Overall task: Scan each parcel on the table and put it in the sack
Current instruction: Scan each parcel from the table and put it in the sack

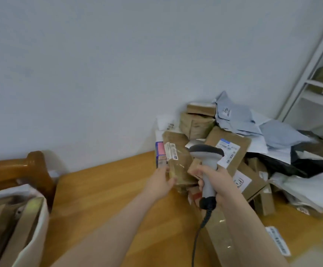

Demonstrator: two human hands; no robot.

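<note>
A person's left hand (161, 183) with fingers grasping a brown parcel (180, 166), apparently by its edge, right hand (217, 183) just beside, fingers wrapped round the scanner (208, 155), sack (39, 218) well left of the fingers

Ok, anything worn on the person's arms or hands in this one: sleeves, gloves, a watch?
Nothing visible. The left hand and right hand are ungloved, and the left forearm and right forearm are bare down to the frame's edge, with no sleeve showing. No watch, bracelet or ring shows.
</note>
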